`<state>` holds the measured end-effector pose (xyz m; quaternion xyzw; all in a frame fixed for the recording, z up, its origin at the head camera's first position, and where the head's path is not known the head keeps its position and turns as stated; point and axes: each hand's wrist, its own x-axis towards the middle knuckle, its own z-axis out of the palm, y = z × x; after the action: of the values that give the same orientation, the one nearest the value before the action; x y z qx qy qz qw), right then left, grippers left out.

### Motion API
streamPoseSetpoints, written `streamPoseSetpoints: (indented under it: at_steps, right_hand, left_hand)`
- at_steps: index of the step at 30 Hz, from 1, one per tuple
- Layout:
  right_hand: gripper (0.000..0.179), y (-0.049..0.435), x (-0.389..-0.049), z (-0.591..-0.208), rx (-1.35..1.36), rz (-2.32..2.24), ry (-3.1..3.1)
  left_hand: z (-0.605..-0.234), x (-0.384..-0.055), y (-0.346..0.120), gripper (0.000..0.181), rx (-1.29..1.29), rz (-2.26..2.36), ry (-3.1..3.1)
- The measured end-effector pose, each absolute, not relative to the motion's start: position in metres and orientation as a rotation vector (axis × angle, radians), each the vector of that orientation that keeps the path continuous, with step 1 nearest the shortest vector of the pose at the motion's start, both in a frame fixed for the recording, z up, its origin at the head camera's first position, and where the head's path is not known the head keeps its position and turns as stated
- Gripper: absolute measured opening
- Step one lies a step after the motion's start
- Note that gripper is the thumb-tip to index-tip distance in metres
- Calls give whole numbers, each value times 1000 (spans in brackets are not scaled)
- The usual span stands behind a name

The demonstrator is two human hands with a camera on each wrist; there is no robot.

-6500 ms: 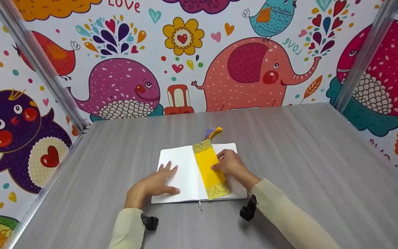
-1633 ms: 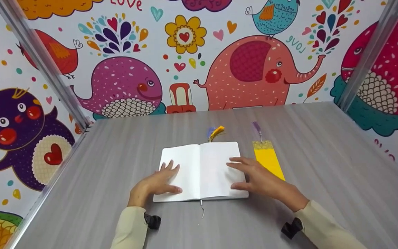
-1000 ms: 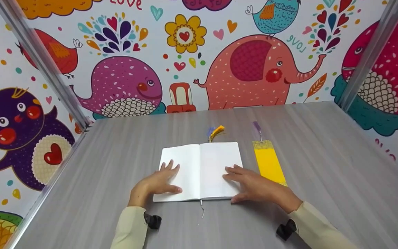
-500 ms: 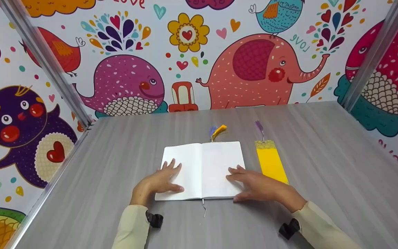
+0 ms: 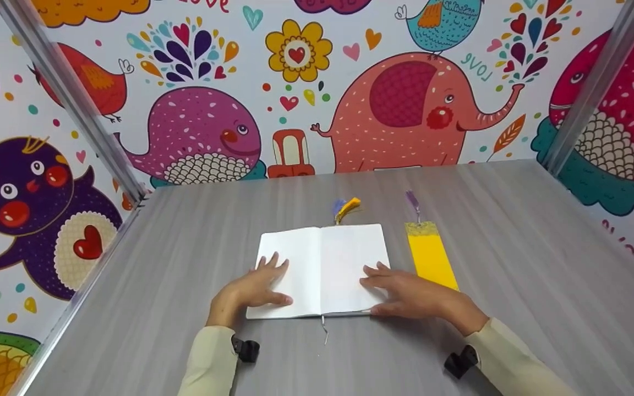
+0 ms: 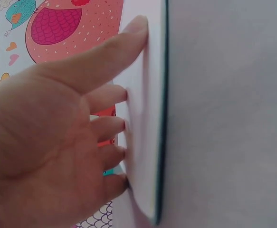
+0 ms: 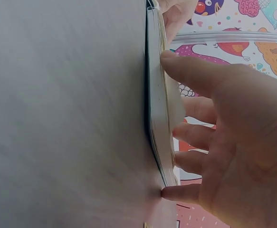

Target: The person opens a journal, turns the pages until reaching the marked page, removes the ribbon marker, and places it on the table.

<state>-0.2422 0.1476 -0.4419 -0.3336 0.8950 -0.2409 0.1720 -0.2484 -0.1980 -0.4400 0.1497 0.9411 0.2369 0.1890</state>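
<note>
An open notebook [image 5: 345,258] with blank white pages lies on the grey table. My left hand [image 5: 253,286] rests on its left page with fingers spread; the left wrist view shows the thumb [image 6: 124,40] lying on the page near the cover's edge. At the right page's outer edge is my right hand [image 5: 405,291], fingers nearly straight on the page. Its thumb [image 7: 181,66] touches the page edges near the lower corner. Right of the notebook lies a yellow bookmark [image 5: 432,256] with a purple tassel [image 5: 411,201], its lower end hidden behind the right hand.
A yellow and bluish tassel [image 5: 346,209] sticks out past the notebook's top edge. A thin ribbon [image 5: 325,330] hangs from the spine onto the table [image 5: 196,236]. Printed cartoon walls [image 5: 295,110] with metal posts border the table's back and sides.
Earlier my right hand held the yellow bookmark over the notebook; it now lies on the table to the right. The right hand has since settled on the right page's edge. The left hand stays put.
</note>
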Motion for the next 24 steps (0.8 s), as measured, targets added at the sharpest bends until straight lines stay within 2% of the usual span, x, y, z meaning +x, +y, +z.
streamPoseSetpoints:
  at_steps: [12,19,24]
  right_hand:
    - [46,150,-239,-432,-1039,-537,2606]
    - [48,157,-245,-432,-917,-690,2684]
    - [48,160,-251,-435,-774,-985,2707]
  left_hand:
    - [-440,-249,-197,89,423,666,2642]
    - [-440,-248,-196,88,414,668,2645]
    - [-440,-249,-199,88,436,651,2638]
